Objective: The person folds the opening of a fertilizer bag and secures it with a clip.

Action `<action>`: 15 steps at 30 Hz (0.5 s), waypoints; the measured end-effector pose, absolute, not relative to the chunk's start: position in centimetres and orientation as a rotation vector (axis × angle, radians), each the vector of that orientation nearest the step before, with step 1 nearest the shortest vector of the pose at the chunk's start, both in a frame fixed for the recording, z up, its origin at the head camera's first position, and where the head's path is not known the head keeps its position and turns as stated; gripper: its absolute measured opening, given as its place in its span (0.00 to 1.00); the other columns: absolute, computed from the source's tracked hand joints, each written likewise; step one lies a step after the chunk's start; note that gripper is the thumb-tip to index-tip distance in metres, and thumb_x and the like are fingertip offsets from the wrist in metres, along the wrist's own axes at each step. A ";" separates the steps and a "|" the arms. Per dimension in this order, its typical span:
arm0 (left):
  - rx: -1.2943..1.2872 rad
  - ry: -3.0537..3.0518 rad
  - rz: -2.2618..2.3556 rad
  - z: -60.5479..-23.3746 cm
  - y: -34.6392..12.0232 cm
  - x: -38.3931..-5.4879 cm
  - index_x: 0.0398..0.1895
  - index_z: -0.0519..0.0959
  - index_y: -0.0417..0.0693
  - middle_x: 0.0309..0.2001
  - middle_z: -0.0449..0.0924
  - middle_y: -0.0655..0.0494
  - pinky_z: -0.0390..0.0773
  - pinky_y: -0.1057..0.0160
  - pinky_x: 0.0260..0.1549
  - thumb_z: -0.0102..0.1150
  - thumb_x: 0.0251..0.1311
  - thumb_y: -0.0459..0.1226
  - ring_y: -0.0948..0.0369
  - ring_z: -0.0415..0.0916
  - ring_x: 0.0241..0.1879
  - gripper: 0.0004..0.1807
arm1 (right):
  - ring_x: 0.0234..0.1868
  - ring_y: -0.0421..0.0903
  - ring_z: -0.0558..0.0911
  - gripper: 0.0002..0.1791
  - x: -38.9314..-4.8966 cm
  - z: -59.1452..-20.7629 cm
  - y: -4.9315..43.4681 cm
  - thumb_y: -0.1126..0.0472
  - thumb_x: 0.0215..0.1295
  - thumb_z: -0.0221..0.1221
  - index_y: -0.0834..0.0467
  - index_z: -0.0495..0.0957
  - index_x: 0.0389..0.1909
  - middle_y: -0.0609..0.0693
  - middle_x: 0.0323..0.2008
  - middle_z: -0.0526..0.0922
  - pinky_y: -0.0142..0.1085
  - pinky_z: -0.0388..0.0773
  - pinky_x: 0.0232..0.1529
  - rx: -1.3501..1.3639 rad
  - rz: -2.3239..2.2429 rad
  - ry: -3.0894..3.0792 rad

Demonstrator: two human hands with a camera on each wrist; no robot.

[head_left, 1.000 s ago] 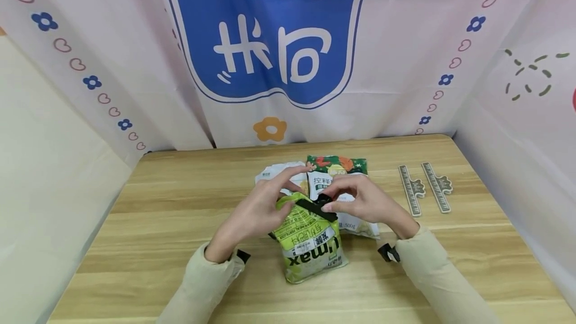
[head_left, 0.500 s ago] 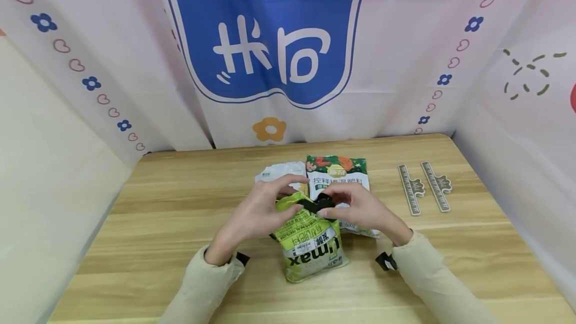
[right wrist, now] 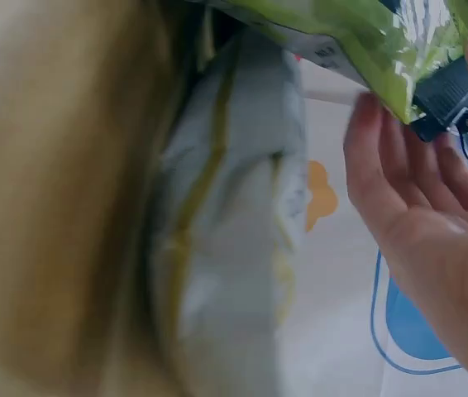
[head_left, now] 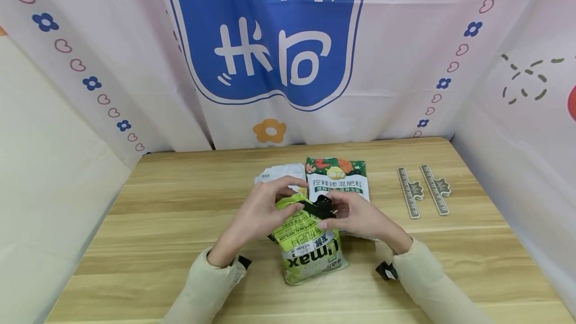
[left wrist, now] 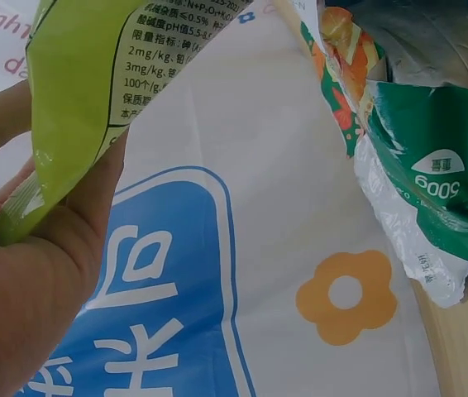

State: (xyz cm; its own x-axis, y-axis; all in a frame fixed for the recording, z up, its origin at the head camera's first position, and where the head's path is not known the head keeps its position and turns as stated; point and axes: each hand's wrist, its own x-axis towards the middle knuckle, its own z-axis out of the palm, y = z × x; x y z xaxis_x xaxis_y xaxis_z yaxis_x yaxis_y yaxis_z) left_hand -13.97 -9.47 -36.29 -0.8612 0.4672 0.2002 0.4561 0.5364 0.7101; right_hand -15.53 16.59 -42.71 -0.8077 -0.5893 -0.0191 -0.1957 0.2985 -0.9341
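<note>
A green fertilizer bag (head_left: pixel 310 259) marked Umax stands in front of me, its printing upside down. A black bag clip (head_left: pixel 318 209) sits across its folded top edge. My left hand (head_left: pixel 254 211) pinches the bag's top left corner; in the left wrist view the thumb and fingers press on the green film (left wrist: pixel 77 91). With its fingers curved round the clip's right end, my right hand (head_left: pixel 366 216) has its thumb in front, low by the bag. The right wrist view shows those fingers (right wrist: pixel 374 157) behind the bag corner and the clip (right wrist: pixel 445 95).
Behind the green bag lie a white bag (head_left: pixel 283 171) and a green-and-white fertilizer bag (head_left: pixel 337 174). Two grey ruler-marked clips (head_left: pixel 410 193) (head_left: pixel 435 190) lie at the right on the wooden table (head_left: pixel 171 204). A printed curtain (head_left: pixel 382 89) hangs at the back.
My right thumb has slid from the clip's front down to its lower right, and the right fingers have loosened around it. The left hand and the bag stay nearly in place.
</note>
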 end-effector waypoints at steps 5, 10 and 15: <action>0.810 2.728 1.291 -36.2 -9.6 -13.8 0.59 0.83 0.58 0.53 0.90 0.53 0.87 0.52 0.53 0.73 0.63 0.32 0.55 0.89 0.52 0.22 | 0.51 0.47 0.85 0.32 -14.7 -43.6 17.2 0.56 0.62 0.75 0.62 0.76 0.63 0.59 0.56 0.85 0.33 0.85 0.53 -0.655 -1.471 2.115; 0.831 2.715 1.304 -36.1 -9.6 -13.7 0.59 0.83 0.56 0.53 0.90 0.51 0.87 0.52 0.53 0.72 0.64 0.33 0.55 0.90 0.51 0.21 | 0.56 0.47 0.87 0.40 -13.7 -44.3 17.2 0.58 0.61 0.76 0.64 0.72 0.71 0.62 0.63 0.83 0.33 0.85 0.55 -0.664 -1.496 2.049; 0.790 2.617 1.404 -36.2 -10.0 -13.5 0.62 0.81 0.54 0.52 0.90 0.51 0.87 0.59 0.52 0.69 0.67 0.35 0.58 0.90 0.50 0.21 | 0.54 0.43 0.88 0.41 -13.1 -44.7 17.0 0.58 0.58 0.77 0.61 0.73 0.71 0.59 0.63 0.84 0.33 0.85 0.55 -0.628 -1.547 2.085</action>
State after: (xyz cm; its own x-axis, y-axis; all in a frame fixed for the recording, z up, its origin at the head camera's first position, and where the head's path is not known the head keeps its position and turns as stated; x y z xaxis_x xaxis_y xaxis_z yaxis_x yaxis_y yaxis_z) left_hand -13.49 -10.00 -36.23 -0.8657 0.4686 0.1761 0.4059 0.4512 0.7948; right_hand -13.09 16.95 -44.70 -0.7868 -0.6096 -0.0968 -0.0843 0.2614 -0.9616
